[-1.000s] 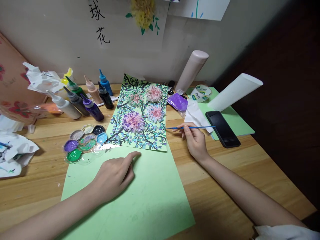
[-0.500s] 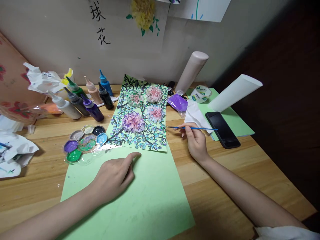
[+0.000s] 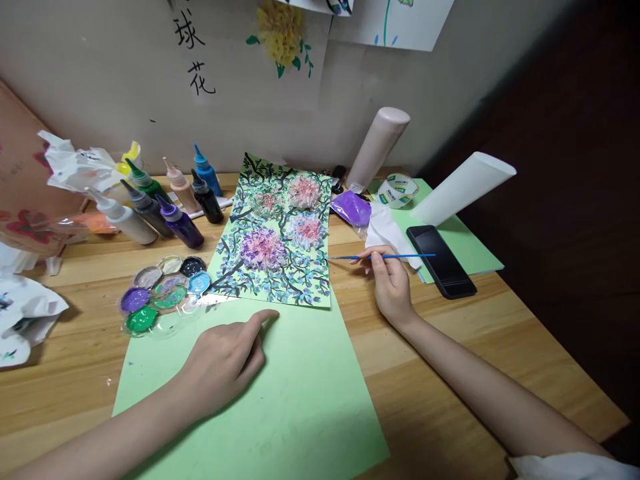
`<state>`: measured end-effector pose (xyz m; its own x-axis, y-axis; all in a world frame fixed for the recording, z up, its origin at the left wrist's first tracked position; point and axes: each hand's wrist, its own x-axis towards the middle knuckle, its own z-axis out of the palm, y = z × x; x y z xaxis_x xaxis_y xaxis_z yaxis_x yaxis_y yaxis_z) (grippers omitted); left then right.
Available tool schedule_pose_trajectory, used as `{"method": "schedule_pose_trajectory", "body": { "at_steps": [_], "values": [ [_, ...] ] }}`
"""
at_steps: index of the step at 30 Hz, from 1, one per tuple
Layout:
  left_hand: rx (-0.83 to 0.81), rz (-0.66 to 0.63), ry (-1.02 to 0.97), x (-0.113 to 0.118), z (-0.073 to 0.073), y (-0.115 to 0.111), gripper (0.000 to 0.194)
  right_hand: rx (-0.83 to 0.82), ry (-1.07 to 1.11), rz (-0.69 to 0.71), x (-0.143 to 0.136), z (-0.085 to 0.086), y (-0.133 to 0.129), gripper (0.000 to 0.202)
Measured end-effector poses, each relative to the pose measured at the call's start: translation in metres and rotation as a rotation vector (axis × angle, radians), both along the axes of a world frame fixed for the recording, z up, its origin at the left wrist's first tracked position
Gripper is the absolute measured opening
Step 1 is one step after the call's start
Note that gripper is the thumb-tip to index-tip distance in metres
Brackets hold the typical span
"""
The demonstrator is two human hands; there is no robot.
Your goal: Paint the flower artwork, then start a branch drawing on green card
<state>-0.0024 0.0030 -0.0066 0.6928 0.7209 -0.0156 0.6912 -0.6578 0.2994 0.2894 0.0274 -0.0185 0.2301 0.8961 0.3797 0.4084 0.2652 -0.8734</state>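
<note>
My right hand (image 3: 393, 283) is closed around a thin blue paintbrush (image 3: 410, 255), held almost level. The brush tip is at the right edge of a painted picture (image 3: 280, 283); whether it touches cannot be told. Dark branches, small blue and purple marks and several fluffy flowers cover this light-green sheet. My left hand (image 3: 225, 363) rests on a larger plain green sheet (image 3: 310, 387) just below the picture. Its index finger is stretched out toward the picture's lower edge, the other fingers are bent under, and nothing shows in it. Left of the picture lies a paint palette (image 3: 167, 293) with several colours.
Several paint bottles (image 3: 180, 223) stand at the back left, near crumpled tissue (image 3: 80, 167). On the right are a black phone (image 3: 443, 260), a white tissue (image 3: 387, 230), a tape roll (image 3: 397, 191), a purple packet (image 3: 351, 209), a pinkish bottle (image 3: 377, 150) and a white tube (image 3: 465, 187).
The camera view has shifted slightly, so everything sits a little further left and most things lower. Both hands keep about the same pose, and the paintbrush stays in my right hand.
</note>
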Motion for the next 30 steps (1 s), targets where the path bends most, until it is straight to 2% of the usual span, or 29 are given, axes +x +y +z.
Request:
{"method": "schedule_pose_trajectory", "body": {
  "at_steps": [7,11,17,23,30],
  "values": [
    [0.004,-0.003,-0.003,0.0002,0.0009,0.0,0.034,-0.041,0.002,0.058,0.0003,0.0002,-0.0007,0.022],
    [-0.005,0.004,0.005,0.0006,0.002,0.0,0.034,-0.005,0.007,0.016,0.0002,-0.0001,-0.0011,0.023],
    [-0.012,-0.001,0.015,0.0002,0.0009,-0.0004,0.035,-0.045,0.029,0.018,0.0009,-0.002,0.0002,0.022],
    [-0.021,0.005,0.02,0.0004,0.0008,-0.0004,0.034,0.012,0.014,-0.03,0.0013,-0.0001,0.001,0.022],
    [-0.013,0.0,0.014,-0.0005,-0.0002,-0.0006,0.034,-0.026,-0.004,-0.016,0.0016,-0.0005,0.0024,0.022]
  ]
}}
